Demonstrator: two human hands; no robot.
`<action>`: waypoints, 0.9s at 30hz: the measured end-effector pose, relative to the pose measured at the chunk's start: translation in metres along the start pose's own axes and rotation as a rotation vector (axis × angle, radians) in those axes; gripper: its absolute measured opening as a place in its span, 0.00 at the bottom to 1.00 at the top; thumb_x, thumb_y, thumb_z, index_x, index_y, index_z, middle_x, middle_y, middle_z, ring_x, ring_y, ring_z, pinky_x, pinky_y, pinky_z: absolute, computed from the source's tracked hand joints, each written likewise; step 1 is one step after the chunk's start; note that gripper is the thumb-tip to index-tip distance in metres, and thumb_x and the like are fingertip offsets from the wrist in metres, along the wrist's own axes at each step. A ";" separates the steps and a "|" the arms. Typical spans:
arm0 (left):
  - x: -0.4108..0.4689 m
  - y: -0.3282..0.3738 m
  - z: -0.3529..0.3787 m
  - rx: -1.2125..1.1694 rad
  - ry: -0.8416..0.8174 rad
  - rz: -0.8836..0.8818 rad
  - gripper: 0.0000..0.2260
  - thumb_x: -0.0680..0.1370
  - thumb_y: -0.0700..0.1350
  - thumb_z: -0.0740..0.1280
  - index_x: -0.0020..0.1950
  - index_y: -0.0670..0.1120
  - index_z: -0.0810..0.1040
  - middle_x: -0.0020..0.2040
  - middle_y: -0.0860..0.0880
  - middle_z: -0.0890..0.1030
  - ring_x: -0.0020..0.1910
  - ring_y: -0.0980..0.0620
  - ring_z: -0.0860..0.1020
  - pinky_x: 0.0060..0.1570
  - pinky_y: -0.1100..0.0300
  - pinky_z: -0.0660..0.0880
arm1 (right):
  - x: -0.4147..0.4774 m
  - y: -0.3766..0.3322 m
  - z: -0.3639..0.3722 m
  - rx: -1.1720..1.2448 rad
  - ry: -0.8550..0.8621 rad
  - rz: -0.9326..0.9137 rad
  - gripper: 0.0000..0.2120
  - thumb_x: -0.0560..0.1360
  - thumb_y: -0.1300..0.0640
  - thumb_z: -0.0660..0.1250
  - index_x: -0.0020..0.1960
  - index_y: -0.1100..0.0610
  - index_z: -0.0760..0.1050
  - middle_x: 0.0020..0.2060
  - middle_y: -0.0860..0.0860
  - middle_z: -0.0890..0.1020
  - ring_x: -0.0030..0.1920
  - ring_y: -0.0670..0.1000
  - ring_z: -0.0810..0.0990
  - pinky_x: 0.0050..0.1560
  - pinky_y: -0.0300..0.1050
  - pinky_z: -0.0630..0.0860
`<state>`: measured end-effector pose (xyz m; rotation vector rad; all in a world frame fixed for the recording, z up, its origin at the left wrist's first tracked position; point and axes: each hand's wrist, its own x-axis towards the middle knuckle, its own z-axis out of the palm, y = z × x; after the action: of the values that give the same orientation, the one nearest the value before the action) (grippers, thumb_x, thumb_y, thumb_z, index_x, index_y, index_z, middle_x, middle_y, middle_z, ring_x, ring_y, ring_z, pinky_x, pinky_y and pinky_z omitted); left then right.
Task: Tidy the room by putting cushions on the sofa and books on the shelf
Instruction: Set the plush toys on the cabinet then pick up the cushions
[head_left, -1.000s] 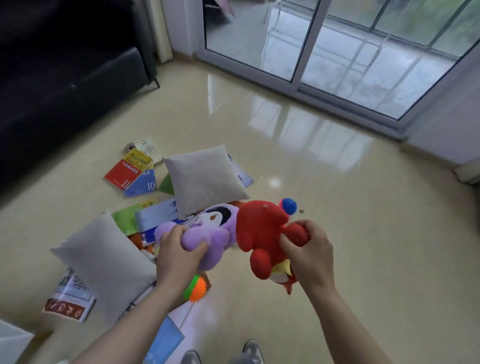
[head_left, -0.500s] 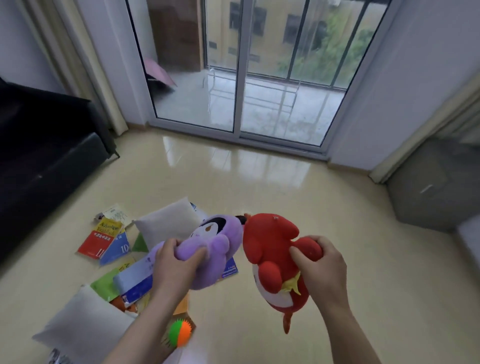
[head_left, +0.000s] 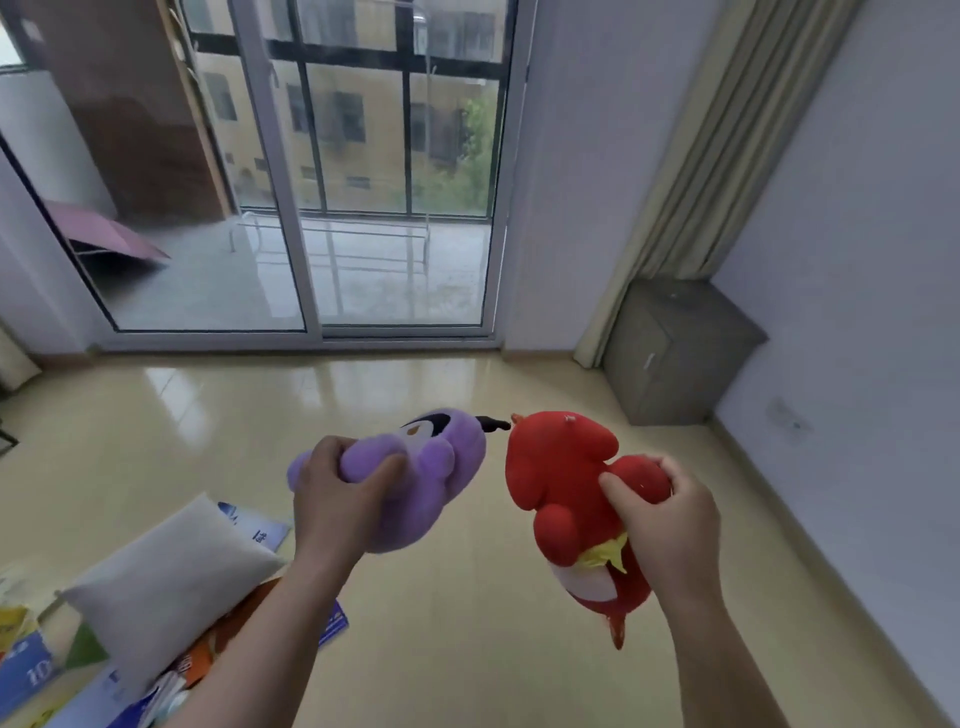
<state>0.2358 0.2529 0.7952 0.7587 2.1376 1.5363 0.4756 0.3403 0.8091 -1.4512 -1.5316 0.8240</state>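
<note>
Holding a purple toy (head_left: 431, 483) and a red toy (head_left: 561, 478) above the floor (head_left: 467, 649).
A cushion (head_left: 166, 577) and books (head_left: 31, 670) lie untidied at the floor's near-left corner; the left hand (head_left: 337, 499) grasps the purple one, the right hand (head_left: 670, 525) the red, apparently clearing them away.

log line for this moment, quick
left hand: holds purple plush | right hand: holds red plush | cushion, books: on floor

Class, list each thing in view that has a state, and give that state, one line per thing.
purple plush toy: gripped by the left hand
red plush toy: gripped by the right hand
grey cushion: lying on books on the floor
sliding glass door: shut
curtain: gathered aside
</note>
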 end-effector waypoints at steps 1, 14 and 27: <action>-0.003 0.009 0.018 0.000 -0.028 0.019 0.16 0.62 0.56 0.67 0.46 0.51 0.74 0.42 0.55 0.78 0.41 0.56 0.76 0.37 0.58 0.72 | 0.009 0.006 -0.016 -0.003 0.031 0.008 0.08 0.69 0.54 0.74 0.46 0.51 0.77 0.41 0.47 0.81 0.44 0.49 0.79 0.40 0.42 0.74; 0.003 0.083 0.191 -0.068 -0.252 0.125 0.14 0.63 0.53 0.68 0.45 0.49 0.74 0.41 0.53 0.79 0.39 0.56 0.77 0.35 0.59 0.71 | 0.100 0.058 -0.122 -0.032 0.255 0.064 0.09 0.71 0.53 0.73 0.48 0.48 0.75 0.41 0.42 0.80 0.43 0.42 0.77 0.39 0.39 0.71; 0.118 0.152 0.391 -0.129 -0.343 0.154 0.14 0.62 0.52 0.67 0.43 0.47 0.75 0.39 0.50 0.80 0.37 0.55 0.76 0.33 0.60 0.70 | 0.314 0.079 -0.157 -0.132 0.352 0.077 0.09 0.71 0.53 0.73 0.48 0.49 0.75 0.43 0.43 0.80 0.45 0.45 0.78 0.45 0.43 0.74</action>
<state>0.4102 0.6523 0.8150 1.0750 1.7501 1.4765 0.6616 0.6456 0.8476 -1.6599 -1.2878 0.4849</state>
